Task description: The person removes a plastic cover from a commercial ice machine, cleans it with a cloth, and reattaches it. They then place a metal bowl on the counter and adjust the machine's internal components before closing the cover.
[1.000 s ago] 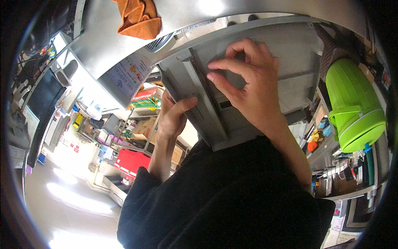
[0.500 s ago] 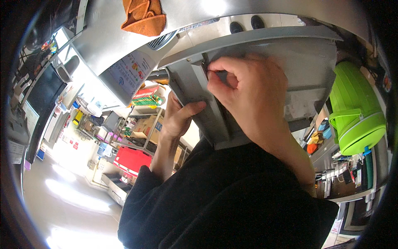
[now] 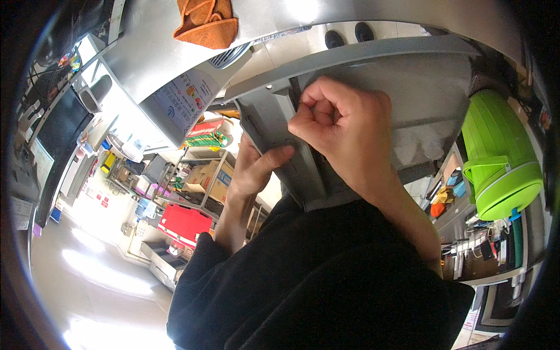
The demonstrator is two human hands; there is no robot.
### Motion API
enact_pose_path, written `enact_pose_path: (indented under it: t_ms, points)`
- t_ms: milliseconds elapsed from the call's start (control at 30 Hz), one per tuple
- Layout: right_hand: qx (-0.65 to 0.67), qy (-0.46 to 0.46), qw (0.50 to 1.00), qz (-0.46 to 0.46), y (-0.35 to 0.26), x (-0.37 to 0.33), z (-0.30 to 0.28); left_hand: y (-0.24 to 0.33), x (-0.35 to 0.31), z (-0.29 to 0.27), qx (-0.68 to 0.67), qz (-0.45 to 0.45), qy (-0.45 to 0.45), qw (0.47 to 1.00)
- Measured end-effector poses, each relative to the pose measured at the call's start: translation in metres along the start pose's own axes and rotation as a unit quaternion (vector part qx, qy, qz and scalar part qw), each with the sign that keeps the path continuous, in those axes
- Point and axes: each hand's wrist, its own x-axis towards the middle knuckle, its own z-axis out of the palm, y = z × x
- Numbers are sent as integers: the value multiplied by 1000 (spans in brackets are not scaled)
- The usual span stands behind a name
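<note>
A grey tray [image 3: 429, 87], shaped like a shallow drawer with raised rims, lies tilted across my front. My left hand [image 3: 254, 166] grips its left side, thumb resting on the inner face and fingers hidden beneath. Over the tray's inner part, my right hand [image 3: 347, 119] is closed with thumb and fingers pressed together, right beside a raised ridge [image 3: 297, 128] that runs along the tray's left part. Whatever sits in that pinch, if anything, is too small or hidden to make out. Pale smears mark the tray's surface near my right wrist.
A steel counter [image 3: 280, 17] runs along the top, with an orange-brown cloth [image 3: 207, 26] on it. At right stands a green lidded jug [image 3: 504, 157] above a cluttered shelf. Left lie a rack with cardboard boxes [image 3: 213, 181] and a red case [image 3: 185, 224].
My right hand has shifted a little toward me along the ridge, its fingers curled tighter. My left hand keeps its grip on the tray, which has barely moved.
</note>
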Motion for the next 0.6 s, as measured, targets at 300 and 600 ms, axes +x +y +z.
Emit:
enact_pose_path:
  t_ms: [300,600]
  points:
    - [34,-54,998,14,11,6,-3,7,5,-3,31,4,-6,999]
    - [31,-31,999,14,8,6,-3,19,9,0,99,55,15,993]
